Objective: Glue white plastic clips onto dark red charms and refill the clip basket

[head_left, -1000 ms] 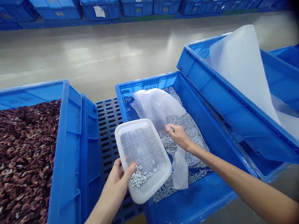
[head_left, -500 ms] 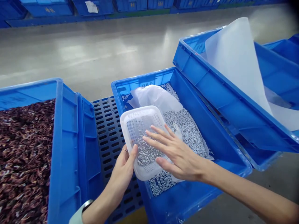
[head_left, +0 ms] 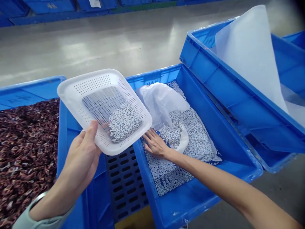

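Observation:
My left hand (head_left: 83,156) grips the near-left rim of a white perforated plastic basket (head_left: 95,82), thumb over the edge. The basket is tilted, and a heap of small pale grey-white pieces (head_left: 125,121) lies in its right corner. Lower down, my right hand (head_left: 156,144) reaches into a blue crate (head_left: 166,216), fingers stretched out over the same kind of loose pieces (head_left: 166,175) on its floor. The basket partly hides its fingertips. Beside that hand, a white plastic bag (head_left: 162,98) lies open with more pieces (head_left: 197,136) spilling from it.
At left stands a blue crate (head_left: 64,140) of dark reddish-brown dried pieces (head_left: 26,152). A slotted dark platform (head_left: 126,178) shows between the crates. To the right, a tilted blue crate (head_left: 214,82) holds a white sheet (head_left: 250,54). More blue bins (head_left: 52,8) line the far floor.
My left hand has raised the basket up and leftward, away from over the crate. My right hand has left the basket and moved down to the loose pieces in the crate.

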A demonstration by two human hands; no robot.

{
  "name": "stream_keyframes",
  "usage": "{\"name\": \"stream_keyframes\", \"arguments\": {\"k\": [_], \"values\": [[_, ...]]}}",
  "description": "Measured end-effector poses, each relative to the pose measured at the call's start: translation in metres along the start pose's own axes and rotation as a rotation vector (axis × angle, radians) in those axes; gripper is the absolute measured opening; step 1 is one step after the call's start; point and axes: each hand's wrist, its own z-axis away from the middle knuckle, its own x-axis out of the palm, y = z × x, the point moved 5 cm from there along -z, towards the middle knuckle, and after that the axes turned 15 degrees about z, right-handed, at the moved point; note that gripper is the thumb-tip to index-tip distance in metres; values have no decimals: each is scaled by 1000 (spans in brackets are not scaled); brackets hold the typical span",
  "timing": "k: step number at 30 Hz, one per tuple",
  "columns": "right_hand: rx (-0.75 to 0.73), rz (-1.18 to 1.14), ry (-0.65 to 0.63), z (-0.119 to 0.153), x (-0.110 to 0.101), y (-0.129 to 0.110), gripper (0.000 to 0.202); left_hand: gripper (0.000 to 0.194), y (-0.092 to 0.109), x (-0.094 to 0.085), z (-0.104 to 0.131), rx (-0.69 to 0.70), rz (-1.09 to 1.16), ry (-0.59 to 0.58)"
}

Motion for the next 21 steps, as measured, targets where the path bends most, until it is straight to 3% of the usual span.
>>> {"name": "stream_keyframes", "arguments": {"k": [3, 9, 12, 17, 21], "values": [[-114, 2, -75, 14, -1, -6, 66, 59, -2, -4, 4, -35, 2, -6], [-428, -19, -165, 114, -3, -32, 89, 48, -19, -13, 15, -157, -1, 57], [-619, -48, -175, 140, 5, -37, 71, 46, -27, -12, 19, -199, -3, 64], [-896, -101, -175, 141, 8, -44, 21, 46, -34, -8, 24, -246, -16, 55], [-906, -47, -186, 142, 5, -51, 18, 50, -40, -12, 31, -286, -38, 39]]}}
